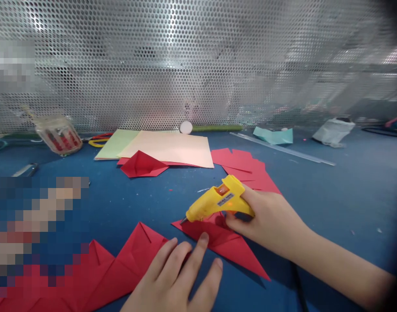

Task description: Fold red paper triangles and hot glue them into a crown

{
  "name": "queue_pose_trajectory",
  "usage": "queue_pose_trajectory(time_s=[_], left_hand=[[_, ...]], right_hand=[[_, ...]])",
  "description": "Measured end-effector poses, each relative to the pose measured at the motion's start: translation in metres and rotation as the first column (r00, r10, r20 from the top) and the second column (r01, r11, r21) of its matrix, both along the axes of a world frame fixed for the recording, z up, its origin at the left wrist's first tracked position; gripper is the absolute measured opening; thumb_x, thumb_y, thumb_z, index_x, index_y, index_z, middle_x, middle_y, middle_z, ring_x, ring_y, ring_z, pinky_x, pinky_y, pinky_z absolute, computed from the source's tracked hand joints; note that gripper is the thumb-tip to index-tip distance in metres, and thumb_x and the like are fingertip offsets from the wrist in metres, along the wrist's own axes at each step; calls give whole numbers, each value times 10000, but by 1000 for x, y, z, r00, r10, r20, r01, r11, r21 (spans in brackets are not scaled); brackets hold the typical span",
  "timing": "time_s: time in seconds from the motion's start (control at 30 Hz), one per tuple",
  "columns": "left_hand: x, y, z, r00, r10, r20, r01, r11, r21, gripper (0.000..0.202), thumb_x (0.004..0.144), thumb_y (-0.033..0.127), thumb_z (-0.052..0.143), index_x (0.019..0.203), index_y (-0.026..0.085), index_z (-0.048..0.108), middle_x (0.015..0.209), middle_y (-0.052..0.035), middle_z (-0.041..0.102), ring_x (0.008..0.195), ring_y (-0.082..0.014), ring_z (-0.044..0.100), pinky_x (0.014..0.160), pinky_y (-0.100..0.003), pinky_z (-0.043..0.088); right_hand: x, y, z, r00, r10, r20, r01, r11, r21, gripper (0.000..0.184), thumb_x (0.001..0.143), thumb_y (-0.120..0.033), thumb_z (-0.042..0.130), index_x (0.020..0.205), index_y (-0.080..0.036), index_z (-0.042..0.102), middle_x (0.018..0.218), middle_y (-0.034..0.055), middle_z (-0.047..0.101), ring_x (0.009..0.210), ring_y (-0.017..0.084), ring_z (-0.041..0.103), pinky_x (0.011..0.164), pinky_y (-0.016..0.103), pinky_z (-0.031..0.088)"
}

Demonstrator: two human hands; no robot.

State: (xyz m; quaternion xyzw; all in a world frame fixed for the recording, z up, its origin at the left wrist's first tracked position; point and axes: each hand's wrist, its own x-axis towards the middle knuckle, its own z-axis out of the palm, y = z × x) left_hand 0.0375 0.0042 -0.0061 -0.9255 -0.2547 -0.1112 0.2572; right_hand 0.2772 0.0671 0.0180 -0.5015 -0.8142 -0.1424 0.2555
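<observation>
Glue gun, right hand wrapped around it

Through the head view, I see my right hand gripping a yellow glue gun, nozzle at the tip of a folded red paper, my left hand at its near edge.
</observation>
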Motion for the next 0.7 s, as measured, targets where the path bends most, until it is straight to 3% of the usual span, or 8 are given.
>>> queue_pose_trajectory(time_s=[0.17,0.7], left_hand=[[0,5,-3,999,-49,11,49,999,18,381,1032,229,307,1355,202,508,1262,-76,658,1032,-197,648,879,-314,533],[-4,1,-4,997,-77,28,78,997,-12,391,1028,175,280,1341,191,513,1193,-68,691,1091,-194,656,925,-319,541]], right_hand=[[7,-1,6,994,15,108,-24,997,77,111,718,-240,472,707,-206,577,459,0,573,366,161,528,416,243,310],[28,3,15,977,13,213,-35,994,102,85,717,-248,494,658,-209,543,449,-6,539,365,155,492,438,245,267]])
